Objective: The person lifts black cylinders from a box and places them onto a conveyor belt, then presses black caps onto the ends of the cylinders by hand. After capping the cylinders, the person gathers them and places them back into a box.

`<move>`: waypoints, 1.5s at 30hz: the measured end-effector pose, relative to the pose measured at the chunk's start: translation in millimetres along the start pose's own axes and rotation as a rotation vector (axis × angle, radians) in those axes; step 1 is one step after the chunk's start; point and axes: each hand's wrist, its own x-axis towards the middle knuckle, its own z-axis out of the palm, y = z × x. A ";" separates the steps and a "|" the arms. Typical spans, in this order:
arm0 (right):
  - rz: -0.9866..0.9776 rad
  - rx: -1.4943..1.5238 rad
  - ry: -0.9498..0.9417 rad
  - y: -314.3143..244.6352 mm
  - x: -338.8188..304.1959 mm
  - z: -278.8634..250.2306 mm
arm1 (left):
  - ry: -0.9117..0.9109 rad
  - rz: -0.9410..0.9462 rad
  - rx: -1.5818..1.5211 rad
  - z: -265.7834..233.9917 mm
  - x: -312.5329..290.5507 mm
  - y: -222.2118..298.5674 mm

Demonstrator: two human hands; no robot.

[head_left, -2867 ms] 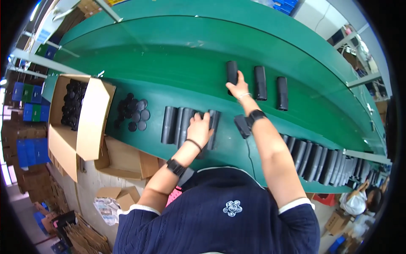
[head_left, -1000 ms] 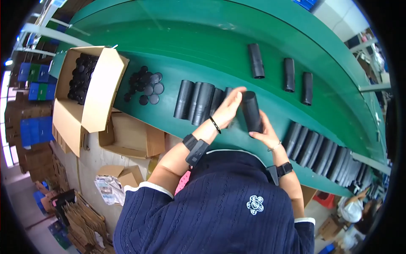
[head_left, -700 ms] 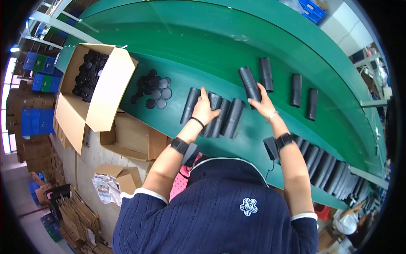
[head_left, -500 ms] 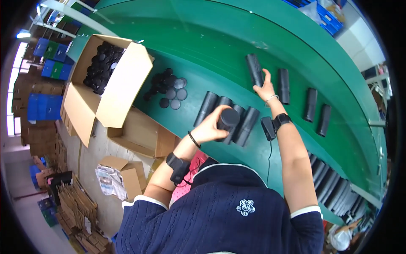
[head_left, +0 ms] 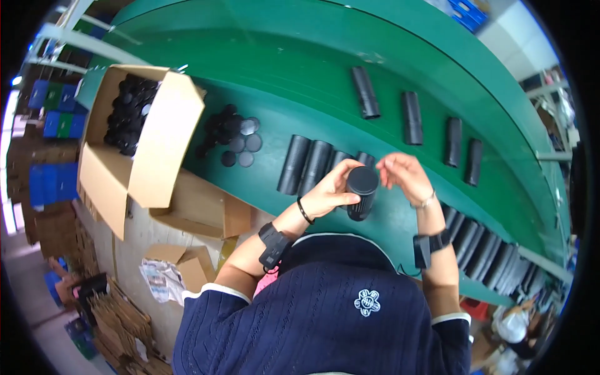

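Observation:
Wrapped in the fingers of my left hand is a black ribbed tube, tilted, with a round black cap at its upper end. Just to its right hovers my right hand, its fingers loosely bent and apart, with nothing visible in them. Several more black tubes lie side by side on the green work surface, some partly hidden behind my left hand. Further left, loose round black caps are heaped and scattered.
An open cardboard box full of black discs stands at the left. Spaced-out black tubes lie on the far green strip. A row of dark tubes sits at the right. Below the table's left edge are more cartons.
My right hand has let go of a tube on the far strip, leaving it there, and come back beside my left hand. The held capped tube has moved slightly right.

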 end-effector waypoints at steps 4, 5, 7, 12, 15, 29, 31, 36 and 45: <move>0.015 0.127 0.202 30.0 -74.6 -4.6 | -0.264 0.006 0.401 23.5 30.5 -32.7; -0.044 0.164 0.246 45.7 -87.3 -8.5 | -0.346 0.160 0.645 26.9 34.6 -46.3; -0.125 0.249 0.317 74.1 -109.7 -10.1 | -0.348 0.132 0.859 39.5 32.0 -67.9; -0.169 0.322 0.488 115.3 -134.1 11.0 | -0.417 0.012 0.750 35.5 24.9 -100.5; -0.171 0.319 0.540 129.8 -134.1 21.8 | -0.410 -0.043 0.677 27.8 20.3 -108.2; -0.148 0.431 0.432 132.0 -136.0 23.5 | -0.382 -0.171 0.524 42.5 6.5 -99.8; -0.141 0.232 0.502 130.9 -138.2 27.3 | -0.359 -0.218 0.502 44.6 2.8 -104.6; -0.178 0.144 0.486 143.3 -128.7 -6.6 | -0.208 -0.237 0.184 38.3 28.9 -103.0; -0.177 -0.061 0.157 127.5 -140.4 3.2 | -0.267 -0.221 -0.481 32.6 22.0 -55.2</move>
